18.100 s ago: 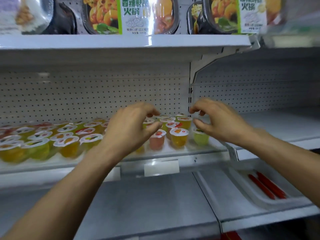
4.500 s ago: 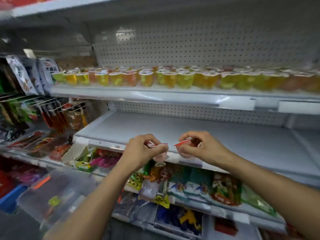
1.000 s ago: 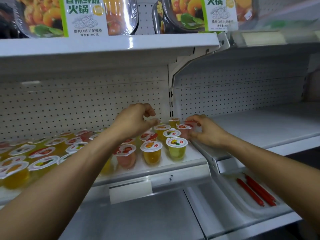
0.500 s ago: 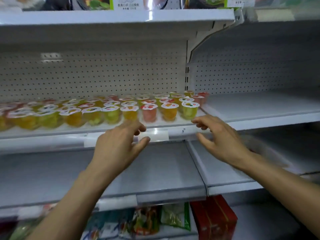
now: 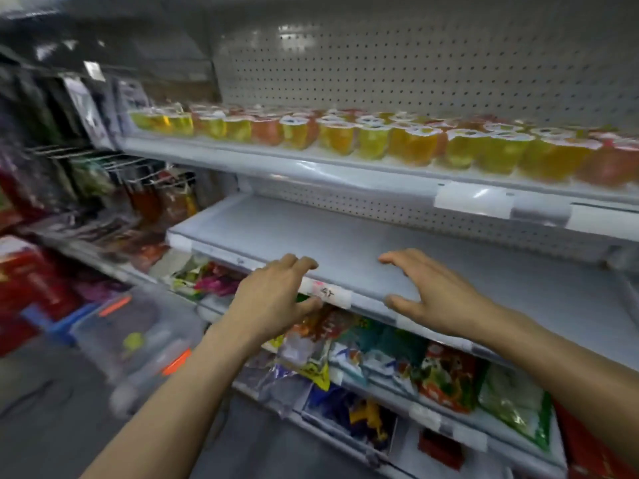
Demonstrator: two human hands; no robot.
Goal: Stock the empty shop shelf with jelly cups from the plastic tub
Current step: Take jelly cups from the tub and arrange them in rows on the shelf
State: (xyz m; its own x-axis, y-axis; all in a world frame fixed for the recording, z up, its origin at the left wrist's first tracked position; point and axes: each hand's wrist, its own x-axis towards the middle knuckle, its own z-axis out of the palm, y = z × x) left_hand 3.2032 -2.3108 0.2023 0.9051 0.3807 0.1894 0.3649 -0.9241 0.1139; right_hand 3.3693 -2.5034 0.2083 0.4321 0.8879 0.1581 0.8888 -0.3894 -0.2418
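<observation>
The left hand sits at the centre of the frame with its fingers loosely curled and parted, nothing between them, the thumb just under a white price tag on the lip of the bare shelf; the right hand is beside it, right of centre, fingers spread wide and flat, palm down, empty, its fingertips over the front edge of that same shelf; whether either hand touches the shelf I cannot tell, the frame being blurred; both forearms run in from the bottom edge, bare of sleeves. Above the hands, across the upper right half of the frame, the next shelf up carries the jelly cups, packed in rows from its left end to the right edge of the frame, yellow, green, orange and red under white lids, upright and close against one another; behind them stands a white pegboard. Below the hands, at lower right, a lower shelf holds snack packets in mixed colours, lying side by side. At lower left, on the floor, stands the tub, clear plastic with orange clips; it is smeared by motion, and a single yellow-green shape shows inside it, too blurred to name. At far left hang dark packets on wire hooks, with red boxes low at the left edge.
</observation>
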